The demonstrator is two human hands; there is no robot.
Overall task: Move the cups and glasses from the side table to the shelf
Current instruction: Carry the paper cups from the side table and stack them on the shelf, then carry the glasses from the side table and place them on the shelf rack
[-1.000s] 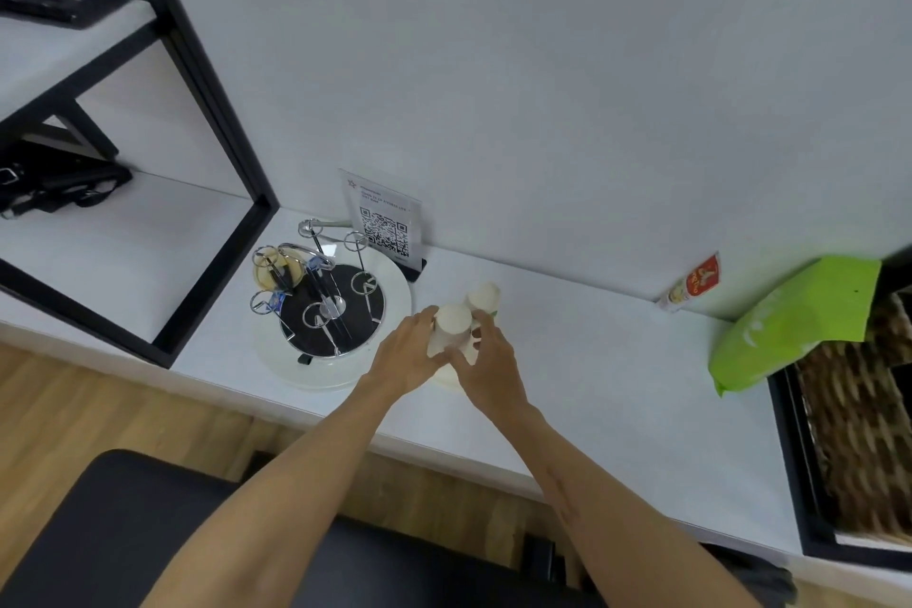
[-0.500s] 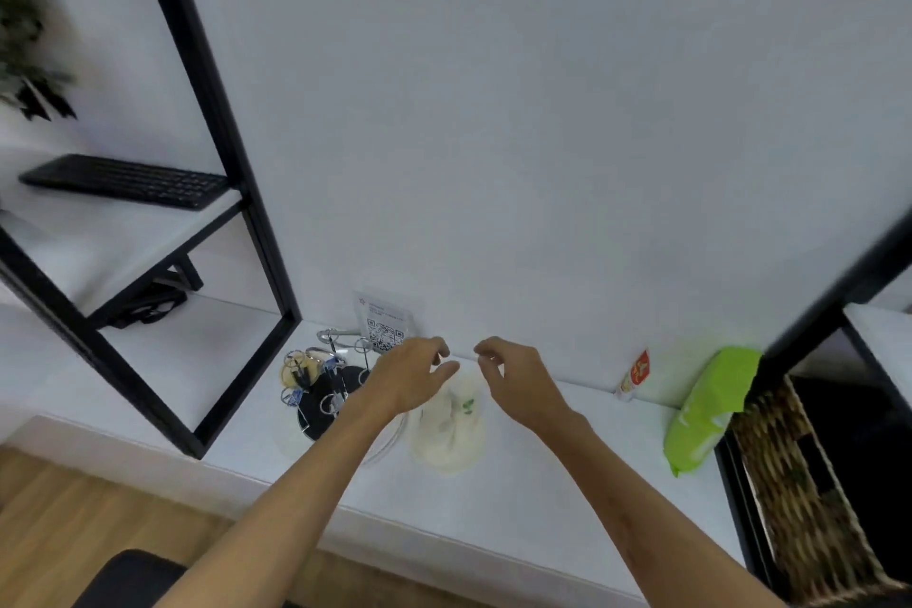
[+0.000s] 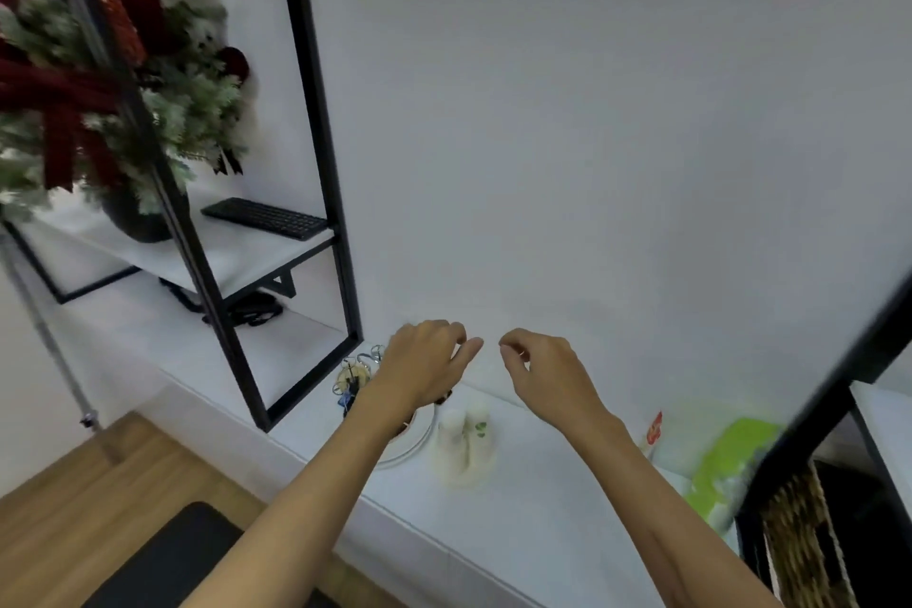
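Above the white worktop (image 3: 518, 528) we hover both hands, left hand (image 3: 424, 368) and right hand (image 3: 548, 373), fingers loosely curled, gripping nothing; the pale stacked paper cups (image 3: 464, 439) stand upside-down near its back edge, probably set there deliberately.

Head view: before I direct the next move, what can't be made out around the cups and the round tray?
- Cups: motion blur; their number and the green print are unreadable.
- Round tray: the left hand and its forearm cover most of it.
- Woven basket: cut off by the lower right edge and a black frame bar.
- Red-labelled tube: too small and blurred to read.
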